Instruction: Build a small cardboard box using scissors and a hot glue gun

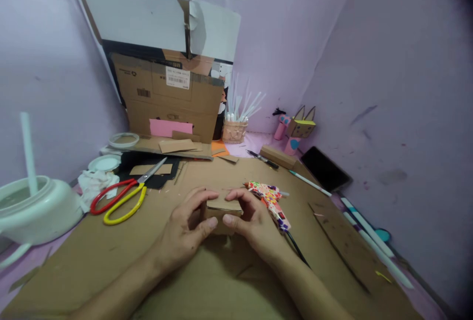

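One view, from the head. We note the left hand [185,224] and the right hand [256,217] curled around a small cardboard box [223,204], pinching it between thumbs and fingers. The box is above a brown cardboard sheet [121,246]; we cannot tell whether it touches. Just beside the right hand lies a glue gun [271,198] (gaudily patterned), its black cord [297,248] trailing towards us. Leftward, well apart, we log scissors [141,180], one handle red, one yellow.
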Motion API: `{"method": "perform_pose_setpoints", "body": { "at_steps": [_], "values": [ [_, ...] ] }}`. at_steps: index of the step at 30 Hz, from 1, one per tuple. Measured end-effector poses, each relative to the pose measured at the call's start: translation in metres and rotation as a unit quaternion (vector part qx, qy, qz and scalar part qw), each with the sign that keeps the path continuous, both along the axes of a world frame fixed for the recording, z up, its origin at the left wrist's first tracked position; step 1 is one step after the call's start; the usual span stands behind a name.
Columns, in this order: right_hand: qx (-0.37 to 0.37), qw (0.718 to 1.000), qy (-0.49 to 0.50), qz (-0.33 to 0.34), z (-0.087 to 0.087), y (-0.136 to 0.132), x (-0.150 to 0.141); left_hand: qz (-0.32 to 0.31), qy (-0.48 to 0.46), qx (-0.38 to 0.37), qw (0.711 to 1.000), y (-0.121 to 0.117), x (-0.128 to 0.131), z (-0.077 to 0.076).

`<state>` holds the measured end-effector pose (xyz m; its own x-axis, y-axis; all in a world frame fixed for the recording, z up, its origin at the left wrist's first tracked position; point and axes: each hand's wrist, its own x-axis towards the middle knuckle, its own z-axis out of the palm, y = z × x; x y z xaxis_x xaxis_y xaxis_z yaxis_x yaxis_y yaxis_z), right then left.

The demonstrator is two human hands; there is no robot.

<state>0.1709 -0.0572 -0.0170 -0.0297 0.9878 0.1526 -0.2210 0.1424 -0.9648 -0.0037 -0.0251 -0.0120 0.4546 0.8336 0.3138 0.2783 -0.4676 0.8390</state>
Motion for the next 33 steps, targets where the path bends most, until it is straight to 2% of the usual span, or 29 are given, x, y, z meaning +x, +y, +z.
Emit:
{"method": "perform_pose_setpoints", "body": {
  "at_steps": [4,9,13,17,20,22,26,29,33],
  "values": [
    [-0.007,0.999,0.03,0.023,0.003,-0.003,0.001,0.006,0.005,0.047,0.999,-0.005,0.0,0.005],
    [-0.034,0.997,0.058,0.027,0.004,-0.006,0.002,0.005,0.005,0.005,1.0,-0.011,0.001,0.007],
    [-0.046,0.996,0.062,0.049,0.006,-0.007,0.003,-0.02,-0.104,-0.085,0.991,-0.011,0.002,0.002],
    [-0.033,0.994,0.072,0.079,0.007,-0.008,0.004,-0.038,-0.26,-0.238,0.935,-0.005,0.003,0.004],
    [-0.029,0.994,0.072,0.074,0.006,-0.007,0.004,-0.026,-0.3,-0.308,0.902,-0.001,0.004,0.009],
    [-0.03,0.996,0.068,0.05,0.004,-0.006,0.004,-0.044,-0.284,-0.296,0.911,0.0,0.004,0.009],
    [-0.043,0.997,0.058,0.027,0.003,-0.005,0.003,-0.091,-0.185,-0.225,0.952,0.001,0.004,0.0],
    [-0.038,0.998,0.04,0.025,0.002,-0.006,0.003,-0.09,-0.139,-0.192,0.967,0.002,0.005,-0.008],
    [-0.042,0.998,0.039,0.034,0.003,-0.006,0.004,-0.081,-0.14,-0.161,0.974,0.003,0.004,-0.012]
  ]
}}
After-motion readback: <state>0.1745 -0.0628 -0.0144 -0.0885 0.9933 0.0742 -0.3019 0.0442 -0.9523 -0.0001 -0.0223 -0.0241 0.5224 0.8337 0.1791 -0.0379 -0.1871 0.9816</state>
